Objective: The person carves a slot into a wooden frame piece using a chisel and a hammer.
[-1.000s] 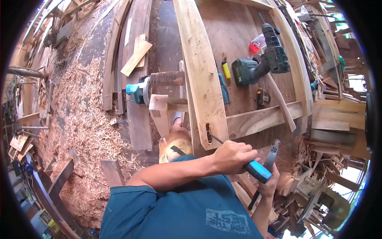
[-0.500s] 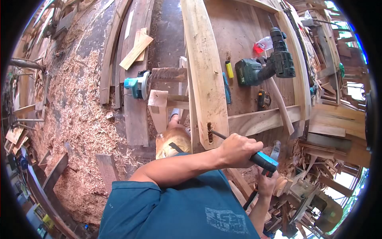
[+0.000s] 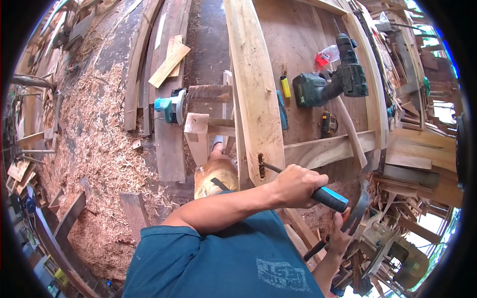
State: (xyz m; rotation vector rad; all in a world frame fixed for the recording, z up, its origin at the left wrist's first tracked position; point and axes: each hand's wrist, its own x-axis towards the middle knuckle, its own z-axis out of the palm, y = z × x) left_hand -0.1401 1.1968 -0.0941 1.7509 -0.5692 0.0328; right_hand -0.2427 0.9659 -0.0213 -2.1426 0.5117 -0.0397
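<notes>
My left hand is closed around a chisel with a blue and black handle. The chisel's dark shank points left, its tip at a dark slot cut in the near end of a long pale timber. Lower right, my right hand is wrapped round the handle of a hammer. The curved, slightly blurred hammer head stands just right of the chisel's butt end, with a small gap between them.
A green cordless drill, a yellow lighter, a spare battery and a curved wooden stick lie right of the timber. To the left are a teal power tool, loose boards and wood shavings.
The hammer and my right hand have moved right, away from the chisel's butt end. My left hand and the chisel hold nearly the same place at the slot.
</notes>
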